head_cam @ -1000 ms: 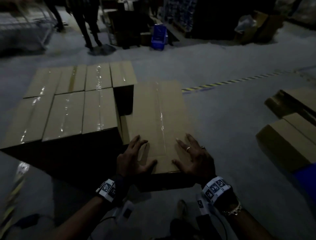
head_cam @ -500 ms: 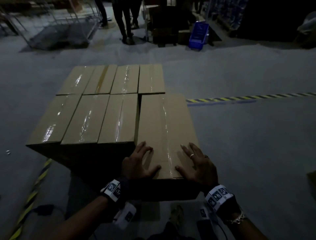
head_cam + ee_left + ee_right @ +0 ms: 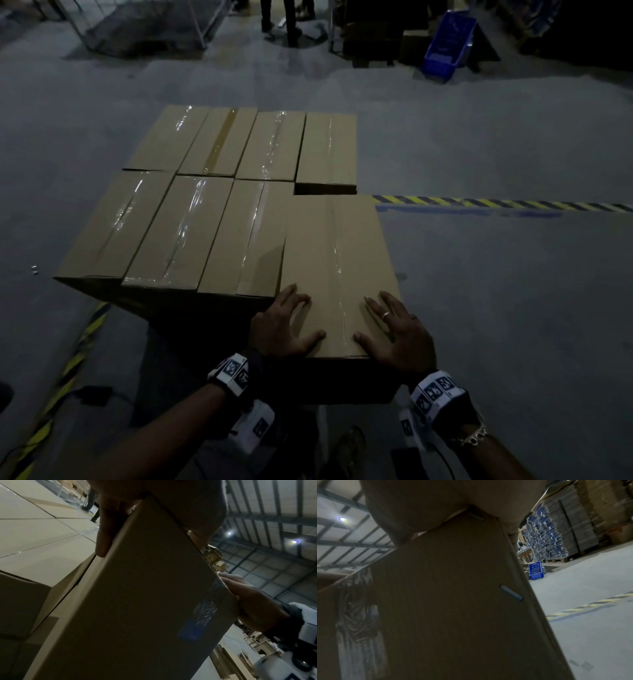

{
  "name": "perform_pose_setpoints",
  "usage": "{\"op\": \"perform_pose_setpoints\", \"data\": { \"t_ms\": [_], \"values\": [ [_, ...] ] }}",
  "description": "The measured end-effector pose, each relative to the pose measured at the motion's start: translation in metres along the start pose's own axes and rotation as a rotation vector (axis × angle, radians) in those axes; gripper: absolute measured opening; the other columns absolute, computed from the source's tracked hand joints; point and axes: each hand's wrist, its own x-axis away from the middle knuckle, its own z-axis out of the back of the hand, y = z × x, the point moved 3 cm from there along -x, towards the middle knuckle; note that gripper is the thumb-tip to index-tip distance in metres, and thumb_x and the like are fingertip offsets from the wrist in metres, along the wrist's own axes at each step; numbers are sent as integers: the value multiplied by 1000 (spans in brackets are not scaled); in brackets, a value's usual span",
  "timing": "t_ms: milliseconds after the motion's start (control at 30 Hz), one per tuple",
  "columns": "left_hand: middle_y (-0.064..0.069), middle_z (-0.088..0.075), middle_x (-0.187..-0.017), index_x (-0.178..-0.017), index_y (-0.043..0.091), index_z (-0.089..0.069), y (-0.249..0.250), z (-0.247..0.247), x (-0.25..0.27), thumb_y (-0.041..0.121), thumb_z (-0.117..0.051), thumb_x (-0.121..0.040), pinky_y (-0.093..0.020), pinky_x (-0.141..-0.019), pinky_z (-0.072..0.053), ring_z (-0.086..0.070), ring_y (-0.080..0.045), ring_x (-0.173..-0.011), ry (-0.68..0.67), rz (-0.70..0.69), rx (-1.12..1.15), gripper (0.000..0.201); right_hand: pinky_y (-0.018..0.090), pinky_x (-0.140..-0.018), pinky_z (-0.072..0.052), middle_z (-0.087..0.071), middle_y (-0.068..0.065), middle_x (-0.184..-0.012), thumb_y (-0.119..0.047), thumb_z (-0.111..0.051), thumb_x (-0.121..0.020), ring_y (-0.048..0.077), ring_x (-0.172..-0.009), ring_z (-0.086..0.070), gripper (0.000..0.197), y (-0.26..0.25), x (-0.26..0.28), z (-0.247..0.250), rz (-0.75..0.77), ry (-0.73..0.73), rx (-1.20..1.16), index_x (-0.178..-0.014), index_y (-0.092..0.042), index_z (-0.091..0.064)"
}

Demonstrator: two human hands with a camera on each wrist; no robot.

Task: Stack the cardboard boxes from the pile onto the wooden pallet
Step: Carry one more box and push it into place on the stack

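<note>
A taped cardboard box (image 3: 337,260) lies at the front right of a block of several like boxes (image 3: 191,222). Its left side shows a little above the neighbouring box top. Both my hands lie flat on its near end with fingers spread: the left hand (image 3: 286,320) at the left corner, the right hand (image 3: 394,327), which wears a ring, at the right corner. The left wrist view shows the box's end face (image 3: 145,588), my left fingers (image 3: 106,534) over its top edge, and a narrow gap to the stack. The right wrist view shows the same end face (image 3: 453,588). The pallet is hidden.
Grey concrete floor surrounds the stack. Yellow-black floor tape (image 3: 496,204) runs off to the right, and more tape (image 3: 68,359) runs at the near left. At the back are a blue crate (image 3: 448,41), a person's legs (image 3: 284,20) and a metal cart (image 3: 137,31). Palletised flat cartons (image 3: 556,534) stand far right.
The box has slid forward and left from apart and lower to sit tight against the stack. Both hands stayed flat on its near end.
</note>
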Motion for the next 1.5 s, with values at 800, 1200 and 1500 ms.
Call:
{"op": "perform_pose_setpoints", "data": {
  "t_ms": [800, 1200, 1500],
  "values": [
    [10, -38, -157, -125, 33, -56, -139, -107, -154, 72, -70, -69, -32, -62, -57, -70, -19, -106, -195, 41, 94, 70, 43, -101, -48, -35, 2, -160, -69, -62, -81, 23, -137, -48, 79, 62, -156, -163, -50, -156, -24, -148, -29, -48],
    [-10, -22, -165, -141, 18, -51, -175, -177, -138, 49, -84, -71, -47, -91, -54, -41, -32, -142, -436, 84, 59, 84, 50, -110, -37, -5, -2, -169, -46, -76, -84, 20, -154, -19, 88, 103, -143, -235, -105, -310, -59, -157, -26, -31],
    [-25, -34, -156, -135, 6, -57, -166, -170, -125, 32, -88, -71, -53, -100, -51, -38, -42, -143, -471, 17, -90, 76, 55, -113, -37, 7, -1, -169, -39, -82, -78, 23, -155, -11, 100, 116, -141, -238, -135, -387, -76, -159, -25, -24]
  ]
}}
